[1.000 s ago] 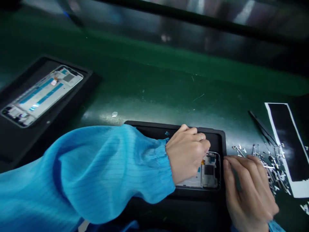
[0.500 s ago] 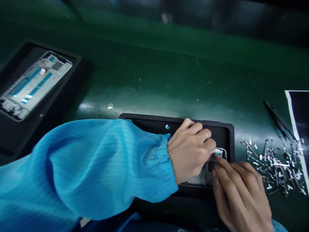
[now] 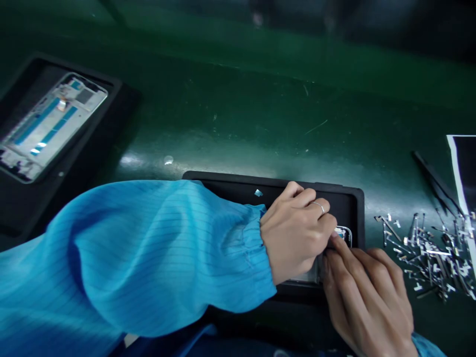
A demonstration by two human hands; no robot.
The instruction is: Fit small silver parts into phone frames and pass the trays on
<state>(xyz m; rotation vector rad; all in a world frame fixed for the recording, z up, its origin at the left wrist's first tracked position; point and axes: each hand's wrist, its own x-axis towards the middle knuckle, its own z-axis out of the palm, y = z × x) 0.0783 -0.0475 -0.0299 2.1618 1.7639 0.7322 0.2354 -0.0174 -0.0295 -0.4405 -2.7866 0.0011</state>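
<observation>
A metal phone frame [image 3: 304, 275] lies in a black tray [image 3: 230, 176], mostly covered by my hands. My left hand [image 3: 299, 230], with a ring on one finger, is closed over the frame. Its fingers curl down out of sight, so what they pinch is hidden. From the lower right, my right hand [image 3: 368, 290] reaches in with fingers stretched out. Its index fingertip touches down beside the left fingers, near the frame's right end, where a small bright part shows. A small shiny piece [image 3: 258, 193] sits in the tray behind my left wrist.
At the left, another phone frame [image 3: 50, 130] with blue strips rests in a second black tray [image 3: 107, 94]. Many small flex-cable-like parts [image 3: 439, 258] are heaped on the green table [image 3: 260, 119] at right, near black tweezers [image 3: 433, 181] and a white-edged dark sheet [image 3: 466, 163].
The view has shifted slightly. My right index fingertip has moved closer in against my left fingers, covering more of the frame's right end. The left hand keeps its closed shape.
</observation>
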